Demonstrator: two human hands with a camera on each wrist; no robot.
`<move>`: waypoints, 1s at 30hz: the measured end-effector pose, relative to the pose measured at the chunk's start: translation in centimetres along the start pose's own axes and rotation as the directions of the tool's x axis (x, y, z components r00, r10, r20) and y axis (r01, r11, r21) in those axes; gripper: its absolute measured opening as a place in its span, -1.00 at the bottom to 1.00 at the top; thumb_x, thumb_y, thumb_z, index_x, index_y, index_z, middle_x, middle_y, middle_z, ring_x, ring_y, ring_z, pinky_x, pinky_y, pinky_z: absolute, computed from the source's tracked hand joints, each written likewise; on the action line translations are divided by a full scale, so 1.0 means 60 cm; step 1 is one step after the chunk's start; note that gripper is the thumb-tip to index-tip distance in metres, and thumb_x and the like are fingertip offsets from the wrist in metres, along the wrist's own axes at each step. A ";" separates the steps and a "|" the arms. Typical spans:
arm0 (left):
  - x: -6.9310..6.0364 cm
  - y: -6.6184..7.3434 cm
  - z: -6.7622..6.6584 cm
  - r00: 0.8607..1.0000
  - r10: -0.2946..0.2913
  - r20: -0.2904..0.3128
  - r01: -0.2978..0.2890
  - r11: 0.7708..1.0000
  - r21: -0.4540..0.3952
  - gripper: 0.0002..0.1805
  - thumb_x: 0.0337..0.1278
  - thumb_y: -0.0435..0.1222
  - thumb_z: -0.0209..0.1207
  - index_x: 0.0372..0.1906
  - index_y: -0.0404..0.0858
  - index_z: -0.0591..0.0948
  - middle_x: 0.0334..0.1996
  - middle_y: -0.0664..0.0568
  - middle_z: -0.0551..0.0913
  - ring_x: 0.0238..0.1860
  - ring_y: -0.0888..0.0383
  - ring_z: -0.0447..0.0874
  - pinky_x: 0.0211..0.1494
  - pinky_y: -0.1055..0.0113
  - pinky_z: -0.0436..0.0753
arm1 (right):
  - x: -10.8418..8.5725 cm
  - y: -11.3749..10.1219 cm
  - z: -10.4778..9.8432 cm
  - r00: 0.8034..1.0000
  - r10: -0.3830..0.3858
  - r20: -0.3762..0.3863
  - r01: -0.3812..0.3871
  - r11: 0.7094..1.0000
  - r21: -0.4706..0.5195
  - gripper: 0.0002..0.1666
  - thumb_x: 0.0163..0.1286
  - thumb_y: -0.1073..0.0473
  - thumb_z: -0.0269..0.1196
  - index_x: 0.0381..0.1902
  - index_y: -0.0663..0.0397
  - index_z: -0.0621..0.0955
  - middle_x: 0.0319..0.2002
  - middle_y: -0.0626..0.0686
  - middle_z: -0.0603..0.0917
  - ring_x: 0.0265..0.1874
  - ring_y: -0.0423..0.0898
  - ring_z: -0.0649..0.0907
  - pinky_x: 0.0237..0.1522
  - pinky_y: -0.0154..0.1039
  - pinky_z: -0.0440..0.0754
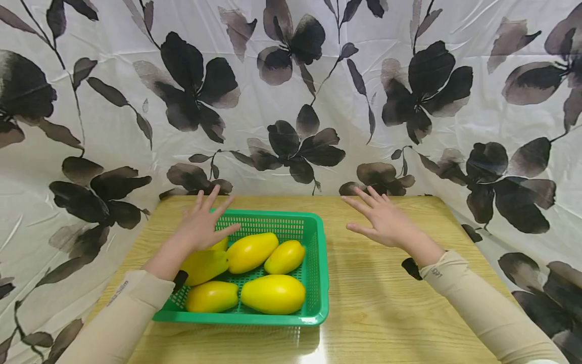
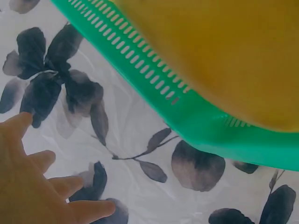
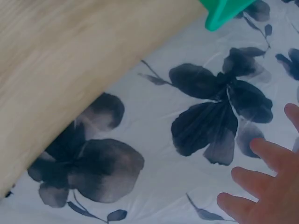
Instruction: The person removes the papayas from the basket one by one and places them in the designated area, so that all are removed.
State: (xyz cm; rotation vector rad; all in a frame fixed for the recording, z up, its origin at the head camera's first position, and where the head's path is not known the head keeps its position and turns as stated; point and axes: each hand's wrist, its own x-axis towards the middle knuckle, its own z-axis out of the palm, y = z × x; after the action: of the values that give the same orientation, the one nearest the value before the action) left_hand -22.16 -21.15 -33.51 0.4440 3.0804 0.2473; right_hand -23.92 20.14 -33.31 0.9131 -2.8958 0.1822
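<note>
The left hand [image 1: 202,225], fingers spread, is held over the left part of a green basket [image 1: 324,273] and grips nothing. Several yellow oval fruits lie in the basket, among them a large one [image 1: 273,294] at the front; the left forearm and hand partly cover those at the left. To the right of the basket the right hand [image 1: 384,220] hovers over the table with its fingers apart, holding nothing. In the left wrist view the left hand [image 2: 42,186] shows beside the basket [image 2: 187,126] and a blurred yellow fruit [image 2: 224,56]. The right wrist view shows the right hand's fingers [image 3: 257,182].
A wooden table [image 1: 386,303] extends to the right of the basket and in front of it. White cloth [image 1: 354,116] with dark flowers hangs behind the table and on both sides. A corner of the basket [image 3: 219,14] enters the right wrist view at the top.
</note>
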 end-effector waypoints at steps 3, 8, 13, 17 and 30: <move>-0.012 -0.005 0.001 1.000 -0.004 -0.004 0.004 1.000 -0.002 -0.14 0.12 0.29 -0.17 0.45 0.12 -0.18 0.42 -0.15 -0.38 0.33 -0.36 -0.44 0.08 -0.46 -0.17 | 0.001 -0.006 0.003 1.000 -0.025 0.001 0.025 1.000 -0.001 -0.18 0.27 -0.37 -0.06 0.42 -0.25 0.10 0.41 0.15 0.01 0.35 0.24 -0.04 0.22 0.27 -0.04; -0.032 -0.012 0.008 1.000 -0.002 -0.004 0.002 1.000 -0.014 -0.14 0.12 0.29 -0.17 0.45 0.10 -0.17 0.42 -0.18 -0.37 0.31 -0.41 -0.40 0.06 -0.47 -0.20 | 0.001 -0.019 0.007 0.998 -0.068 -0.004 0.068 0.998 -0.014 -0.15 0.24 -0.39 -0.03 0.41 -0.21 0.14 0.40 0.17 0.04 0.34 0.27 0.00 0.24 0.23 -0.04; -0.050 -0.022 0.016 1.000 -0.018 0.003 0.018 1.000 -0.020 -0.13 0.13 0.27 -0.15 0.45 0.04 -0.14 0.42 -0.19 -0.37 0.31 -0.41 -0.40 0.04 -0.49 -0.20 | 0.003 -0.032 0.013 0.995 -0.097 -0.008 0.097 0.995 -0.016 -0.17 0.25 -0.37 -0.03 0.41 -0.20 0.15 0.41 0.15 0.02 0.34 0.25 -0.01 0.25 0.22 -0.05; -0.060 -0.031 0.021 1.000 -0.026 -0.007 0.026 0.999 -0.033 -0.12 0.13 0.26 -0.14 0.46 -0.02 -0.10 0.42 -0.19 -0.37 0.31 -0.42 -0.40 0.02 -0.50 -0.19 | 0.005 -0.040 0.016 0.993 -0.118 -0.004 0.118 0.993 -0.022 -0.17 0.26 -0.36 -0.03 0.41 -0.21 0.14 0.41 0.13 -0.01 0.35 0.23 -0.03 0.24 0.23 -0.03; -0.087 -0.044 0.032 0.999 -0.045 -0.020 0.044 0.998 -0.033 -0.13 0.13 0.26 -0.13 0.45 -0.08 -0.03 0.42 -0.20 -0.35 0.24 -0.56 -0.35 -0.06 -0.55 -0.13 | 0.005 -0.071 0.026 0.979 -0.205 -0.017 0.205 0.979 -0.005 -0.16 0.24 -0.39 -0.05 0.41 -0.23 0.14 0.40 0.13 0.05 0.35 0.19 0.02 0.22 0.22 0.06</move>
State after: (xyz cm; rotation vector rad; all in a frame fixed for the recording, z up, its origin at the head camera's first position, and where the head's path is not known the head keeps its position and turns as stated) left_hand -17.82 -24.86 -35.86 0.3738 3.0974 0.3022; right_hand -21.80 16.29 -34.47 1.1948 -2.7607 0.1671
